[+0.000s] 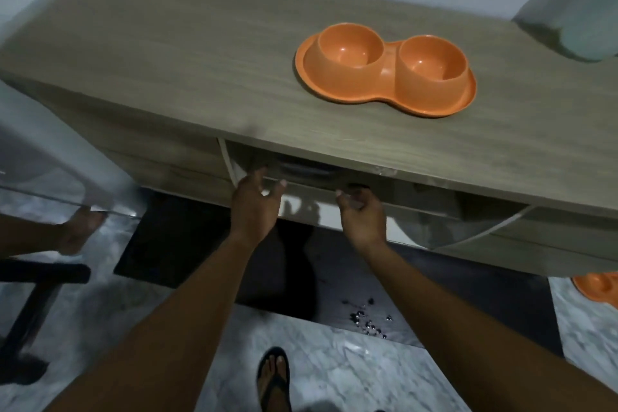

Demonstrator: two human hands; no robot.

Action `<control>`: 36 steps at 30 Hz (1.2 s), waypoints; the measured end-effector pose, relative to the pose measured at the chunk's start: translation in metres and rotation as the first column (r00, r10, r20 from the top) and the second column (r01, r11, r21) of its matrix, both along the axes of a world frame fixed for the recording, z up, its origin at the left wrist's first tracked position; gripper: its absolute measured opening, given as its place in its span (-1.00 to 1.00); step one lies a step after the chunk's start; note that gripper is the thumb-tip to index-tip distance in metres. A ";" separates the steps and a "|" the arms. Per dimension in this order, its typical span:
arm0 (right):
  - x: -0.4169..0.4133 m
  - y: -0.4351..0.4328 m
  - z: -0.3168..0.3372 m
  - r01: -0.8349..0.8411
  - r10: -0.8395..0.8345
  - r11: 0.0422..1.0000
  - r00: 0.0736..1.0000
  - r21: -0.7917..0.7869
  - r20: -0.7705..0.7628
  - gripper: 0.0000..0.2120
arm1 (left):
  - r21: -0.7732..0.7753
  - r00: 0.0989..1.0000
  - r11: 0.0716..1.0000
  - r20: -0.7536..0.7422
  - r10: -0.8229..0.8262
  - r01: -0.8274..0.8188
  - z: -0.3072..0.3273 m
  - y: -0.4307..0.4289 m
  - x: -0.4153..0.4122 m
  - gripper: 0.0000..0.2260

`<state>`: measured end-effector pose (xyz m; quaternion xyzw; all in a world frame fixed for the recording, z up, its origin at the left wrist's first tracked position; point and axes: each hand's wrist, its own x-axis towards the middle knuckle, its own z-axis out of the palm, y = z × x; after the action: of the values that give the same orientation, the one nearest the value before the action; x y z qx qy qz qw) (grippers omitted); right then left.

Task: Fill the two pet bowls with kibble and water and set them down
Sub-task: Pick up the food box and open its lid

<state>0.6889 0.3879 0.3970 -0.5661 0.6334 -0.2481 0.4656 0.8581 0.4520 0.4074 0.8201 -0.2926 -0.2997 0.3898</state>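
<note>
- Wood-grain tabletop across the upper view, against a pale wall; marble-tile floor below, with a dark mat under the front edge.
- On the right half of the tabletop: orange double bowl, upright, both cups facing up and empty.
- Long axis left to right, slightly slanted, right end nearer the front edge; well apart from both hands.
- Under the front edge, at a pale panel: left hand, fingers hooked over the panel's top, thumb spread to the front, fingertips lost in shadow.
- Right hand near it, fingers curled over the same top edge.
- Small dark bits scattered on the mat, near the right forearm.
- Second orange dish on the floor at the right edge, partly cut off.
- Sandalled foot on the tiles, between the forearms.
- Pale bundle, blurred, at the tabletop's far right; black frame low at the left.
</note>
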 end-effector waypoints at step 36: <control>-0.074 0.093 0.178 0.136 -0.192 0.977 0.894 0.162 0.406 -0.88 | -0.122 0.916 0.957 -0.341 0.210 -0.265 0.162 0.086 -0.065 -0.60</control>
<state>0.6146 0.4812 0.5746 -0.4128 0.5788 -0.3608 0.6036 0.7931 0.5381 0.5694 0.7538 -0.1465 -0.3554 0.5330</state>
